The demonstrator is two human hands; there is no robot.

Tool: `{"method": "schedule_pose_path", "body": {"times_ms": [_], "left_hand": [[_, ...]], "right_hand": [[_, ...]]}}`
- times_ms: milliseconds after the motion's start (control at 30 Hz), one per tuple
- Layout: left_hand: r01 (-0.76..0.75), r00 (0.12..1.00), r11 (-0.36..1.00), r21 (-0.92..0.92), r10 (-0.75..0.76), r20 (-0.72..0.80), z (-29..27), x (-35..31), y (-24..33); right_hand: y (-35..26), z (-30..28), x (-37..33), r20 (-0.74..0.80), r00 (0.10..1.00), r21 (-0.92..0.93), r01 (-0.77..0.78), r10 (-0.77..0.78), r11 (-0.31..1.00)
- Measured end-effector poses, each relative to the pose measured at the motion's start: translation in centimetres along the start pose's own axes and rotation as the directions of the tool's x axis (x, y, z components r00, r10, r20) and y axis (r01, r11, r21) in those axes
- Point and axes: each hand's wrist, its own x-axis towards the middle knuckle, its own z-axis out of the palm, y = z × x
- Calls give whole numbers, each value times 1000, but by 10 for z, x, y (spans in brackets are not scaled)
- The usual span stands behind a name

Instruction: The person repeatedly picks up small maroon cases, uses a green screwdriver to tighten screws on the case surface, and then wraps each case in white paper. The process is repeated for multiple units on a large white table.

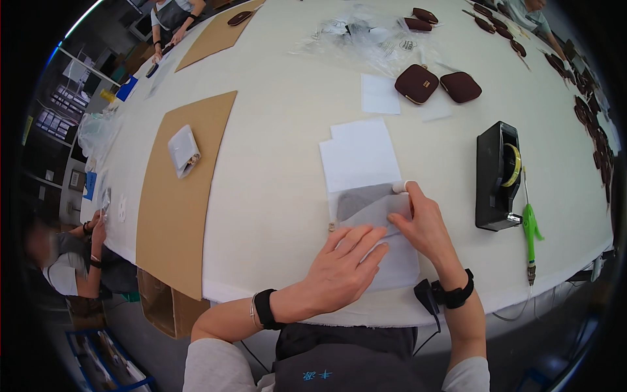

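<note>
Head view, lower middle of the frame: the left hand [343, 264] lies flat, fingers spread, pressing on a sheet of white tissue paper [392, 251] that covers a grey pouch [366, 199]. The right hand [424, 225] rests on the sheet's right edge, its taped forefinger pinning the paper at the pouch's upper corner; neither hand is closed around anything. Just above lies a stack of white sheets [359, 157]. Right of centre stands a black tape dispenser [496, 176] with a green tool [531, 228] beside it. Two maroon cases [437, 85] sit toward the upper right.
</note>
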Motion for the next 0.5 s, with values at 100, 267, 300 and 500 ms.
{"method": "schedule_pose_path", "body": {"times_ms": [100,267,300,500], "left_hand": [[-1,993,1000,-1,1,121,7,-4,0],[64,973,994,89,-82,215,20,-9,-16],[61,972,994,92,-80,222,20,-11,-19],[69,968,993,92,-89,234,18,-14,-23]], "right_hand": [[8,2,0,-2,1000,36,14,-14,999],[12,-1,-2,23,999,151,-28,25,988],[19,-1,-2,28,999,184,-22,18,983],[33,-3,2,31,998,323,-64,57,944]]}}
